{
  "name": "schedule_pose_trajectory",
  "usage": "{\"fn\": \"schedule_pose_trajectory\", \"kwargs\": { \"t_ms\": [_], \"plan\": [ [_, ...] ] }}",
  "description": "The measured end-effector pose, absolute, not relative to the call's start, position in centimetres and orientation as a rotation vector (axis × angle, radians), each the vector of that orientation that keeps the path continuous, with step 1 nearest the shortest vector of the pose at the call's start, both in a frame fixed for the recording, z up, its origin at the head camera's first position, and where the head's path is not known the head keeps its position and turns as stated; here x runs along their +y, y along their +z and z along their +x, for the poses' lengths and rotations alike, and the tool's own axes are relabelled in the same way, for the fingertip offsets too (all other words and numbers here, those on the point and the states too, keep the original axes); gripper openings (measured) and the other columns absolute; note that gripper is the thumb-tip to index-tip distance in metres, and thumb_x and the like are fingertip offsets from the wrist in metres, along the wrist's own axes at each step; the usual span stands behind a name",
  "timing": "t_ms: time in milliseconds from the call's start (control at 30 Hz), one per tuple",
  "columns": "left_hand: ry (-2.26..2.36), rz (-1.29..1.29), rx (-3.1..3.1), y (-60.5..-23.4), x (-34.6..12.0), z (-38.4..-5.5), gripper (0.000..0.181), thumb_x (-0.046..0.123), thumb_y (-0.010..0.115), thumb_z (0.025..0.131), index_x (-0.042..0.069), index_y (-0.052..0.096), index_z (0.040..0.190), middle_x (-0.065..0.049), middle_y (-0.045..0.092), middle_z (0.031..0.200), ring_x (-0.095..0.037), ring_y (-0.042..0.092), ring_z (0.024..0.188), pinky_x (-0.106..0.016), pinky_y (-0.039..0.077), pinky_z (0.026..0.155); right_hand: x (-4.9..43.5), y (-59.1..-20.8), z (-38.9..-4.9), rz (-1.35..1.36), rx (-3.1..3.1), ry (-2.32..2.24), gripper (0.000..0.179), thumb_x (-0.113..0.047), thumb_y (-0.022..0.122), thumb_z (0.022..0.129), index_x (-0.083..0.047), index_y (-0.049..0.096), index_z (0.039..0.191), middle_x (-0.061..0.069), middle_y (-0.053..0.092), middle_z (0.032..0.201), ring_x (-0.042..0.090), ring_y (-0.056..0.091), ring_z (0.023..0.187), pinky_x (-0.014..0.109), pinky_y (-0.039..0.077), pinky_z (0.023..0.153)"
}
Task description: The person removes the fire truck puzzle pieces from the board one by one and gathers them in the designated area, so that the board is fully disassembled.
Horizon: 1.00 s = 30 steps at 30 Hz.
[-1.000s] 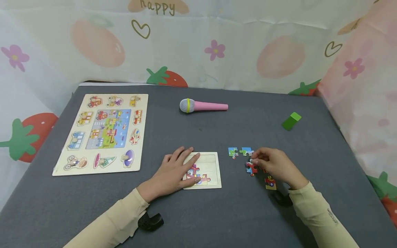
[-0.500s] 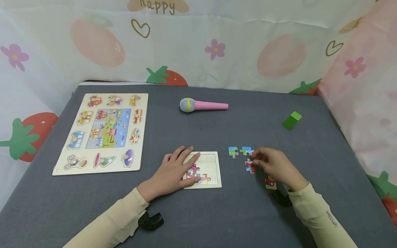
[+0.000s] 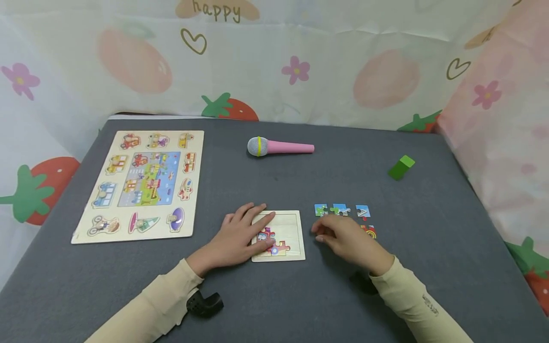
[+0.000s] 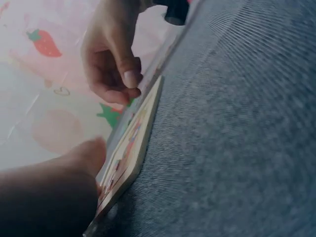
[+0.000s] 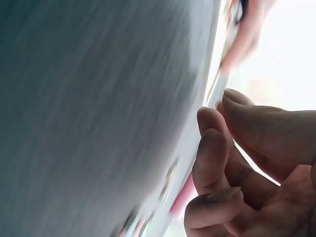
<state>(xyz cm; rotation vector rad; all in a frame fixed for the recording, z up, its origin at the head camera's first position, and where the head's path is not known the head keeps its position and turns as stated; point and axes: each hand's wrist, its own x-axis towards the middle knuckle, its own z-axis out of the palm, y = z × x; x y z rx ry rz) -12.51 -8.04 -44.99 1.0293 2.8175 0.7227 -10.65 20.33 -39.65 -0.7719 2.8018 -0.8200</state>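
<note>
My left hand lies spread on the small wooden puzzle tray, its thumb and fingers resting on the tray's left part. Joined jigsaw pieces with red and pink print sit at the tray's lower left, partly under the fingers. Between tray and loose pieces hovers my right hand, fingers curled, thumb close to the index finger. No piece shows between these fingertips in any view, and whether a thin one is hidden there I cannot tell. Loose jigsaw pieces lie beyond and beside it; others may be covered.
A large wooden knob puzzle board lies at the left. Near the back sits a pink toy microphone, with a green block at the right. Grey cloth covers the table; printed fabric hangs behind.
My right hand has moved left from the loose pieces toward the tray. The red and blue piece at its fingertips is out of sight now. The left hand keeps its place on the tray.
</note>
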Motion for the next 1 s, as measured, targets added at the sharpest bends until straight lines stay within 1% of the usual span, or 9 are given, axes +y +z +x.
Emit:
{"fn": "schedule_pose_trajectory", "kwargs": {
  "t_ms": [167, 267, 400, 500, 633, 767, 1000],
  "plan": [
    [0.824, 0.972, 2.781, -44.7, -8.1, -12.7, 0.05, 0.04, 0.047, 0.099, 0.024, 0.042, 0.146, -0.007, 0.034, 0.152, -0.031, 0.024, 0.141, -0.053, 0.027, 0.099, 17.5, -39.7, -10.2, -0.887, 2.763, -0.774, 0.013, -0.003, 0.068, 0.086, -0.009, 0.066, 0.097, -0.003, 0.062, 0.087, 0.009, 0.055, 0.077, 0.026, 0.048, 0.071],
    [0.84, 0.972, 2.775, -44.6, -8.2, -12.7, 0.049, 0.038, 0.049, 0.099, 0.023, 0.044, 0.145, -0.008, 0.035, 0.152, -0.032, 0.024, 0.141, -0.054, 0.027, 0.099, 16.0, -39.6, -10.1, -0.92, 2.757, -0.726, 0.013, -0.004, 0.068, 0.087, -0.008, 0.065, 0.099, -0.001, 0.061, 0.09, 0.01, 0.055, 0.078, 0.026, 0.048, 0.071],
    [0.845, 0.986, 2.773, -44.4, -8.2, -12.7, 0.049, 0.035, 0.052, 0.097, 0.021, 0.045, 0.144, -0.01, 0.036, 0.151, -0.034, 0.025, 0.14, -0.055, 0.027, 0.098, 14.5, -39.7, -10.0, -0.915, 2.76, -0.644, 0.016, -0.012, 0.072, 0.086, -0.009, 0.065, 0.101, 0.0, 0.059, 0.091, 0.01, 0.056, 0.078, 0.027, 0.049, 0.071],
    [0.869, 0.966, 2.771, -44.2, -8.0, -12.7, 0.048, 0.032, 0.055, 0.096, 0.02, 0.047, 0.143, -0.01, 0.037, 0.15, -0.034, 0.026, 0.139, -0.055, 0.028, 0.098, 13.7, -39.9, -9.9, -0.909, 2.771, -0.614, 0.019, -0.015, 0.074, 0.084, -0.009, 0.064, 0.099, 0.0, 0.056, 0.088, 0.01, 0.053, 0.074, 0.026, 0.048, 0.068],
    [0.911, 0.882, 2.806, -44.1, -7.5, -12.6, 0.045, 0.027, 0.059, 0.094, 0.022, 0.052, 0.139, -0.008, 0.042, 0.147, -0.032, 0.029, 0.138, -0.053, 0.03, 0.095, 13.2, -40.0, -9.6, -0.847, 2.782, -0.626, 0.019, -0.015, 0.075, 0.083, -0.01, 0.064, 0.097, -0.001, 0.053, 0.086, 0.009, 0.049, 0.071, 0.025, 0.045, 0.065],
    [0.936, 0.813, 2.849, -44.0, -7.1, -12.3, 0.044, 0.023, 0.062, 0.092, 0.023, 0.056, 0.135, -0.006, 0.045, 0.144, -0.031, 0.03, 0.138, -0.052, 0.031, 0.094, 13.0, -40.1, -9.5, -0.787, 2.781, -0.667, 0.017, -0.014, 0.076, 0.083, -0.011, 0.064, 0.095, -0.001, 0.052, 0.086, 0.008, 0.048, 0.07, 0.025, 0.045, 0.065],
    [0.955, 0.76, 2.862, -43.9, -6.9, -12.0, 0.043, 0.021, 0.061, 0.092, 0.021, 0.056, 0.135, -0.008, 0.045, 0.144, -0.032, 0.03, 0.139, -0.053, 0.031, 0.096, 12.8, -40.3, -9.7, -0.807, 2.8, -0.719, 0.015, -0.007, 0.077, 0.08, -0.007, 0.066, 0.091, 0.002, 0.054, 0.085, 0.01, 0.048, 0.071, 0.026, 0.045, 0.067]
  ]
}}
